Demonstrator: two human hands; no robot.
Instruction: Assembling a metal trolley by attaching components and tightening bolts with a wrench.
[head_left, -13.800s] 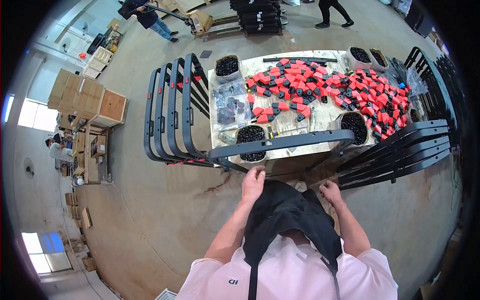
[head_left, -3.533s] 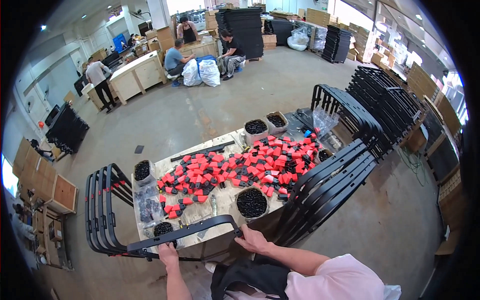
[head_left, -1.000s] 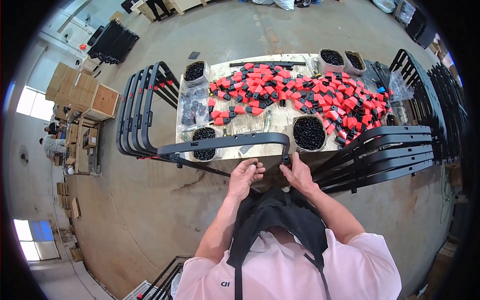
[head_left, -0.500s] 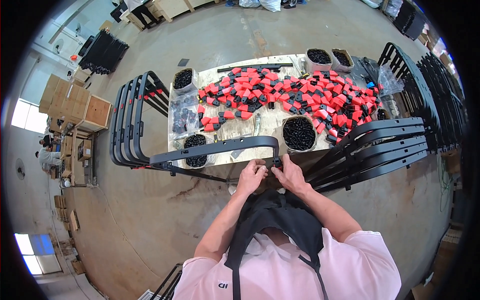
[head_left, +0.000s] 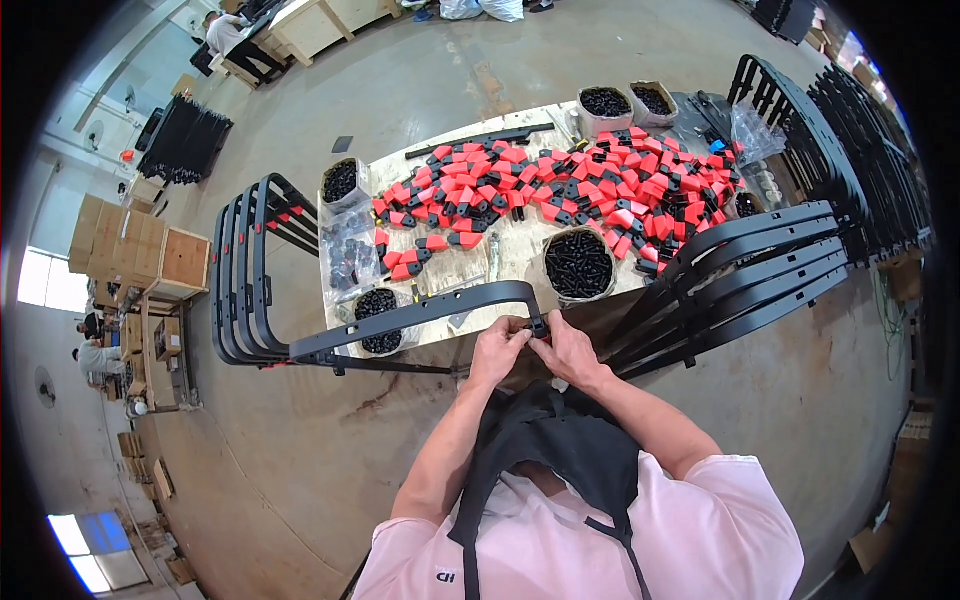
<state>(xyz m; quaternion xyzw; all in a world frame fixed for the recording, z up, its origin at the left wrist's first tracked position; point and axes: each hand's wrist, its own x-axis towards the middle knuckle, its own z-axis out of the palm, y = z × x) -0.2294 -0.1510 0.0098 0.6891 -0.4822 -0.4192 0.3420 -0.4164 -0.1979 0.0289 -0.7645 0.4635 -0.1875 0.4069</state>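
A black bent metal frame (head_left: 430,308) reaches across the near edge of the table, its rounded corner turning down toward me. At that downturned end sits a small black fitting (head_left: 539,327), partly covered by my fingers. My left hand (head_left: 497,350) is closed beside the fitting, fingertips pinched together; whatever lies between them is too small to tell. From the other side my right hand (head_left: 568,350) grips the fitting at the frame end, thumb and fingers pressed against it. Both hands nearly meet there.
Red and black plastic pieces (head_left: 640,185) are heaped on the wooden table (head_left: 480,265). Bags of small black parts (head_left: 580,265) stand along its edges. More black frames (head_left: 245,280) lean at the left, and others (head_left: 740,270) stack at the right. A person (head_left: 232,40) stands far back left.
My left fingers have moved in closer to the fitting and my right hand. The view has shifted slightly, so the table and frames sit farther left in the picture.
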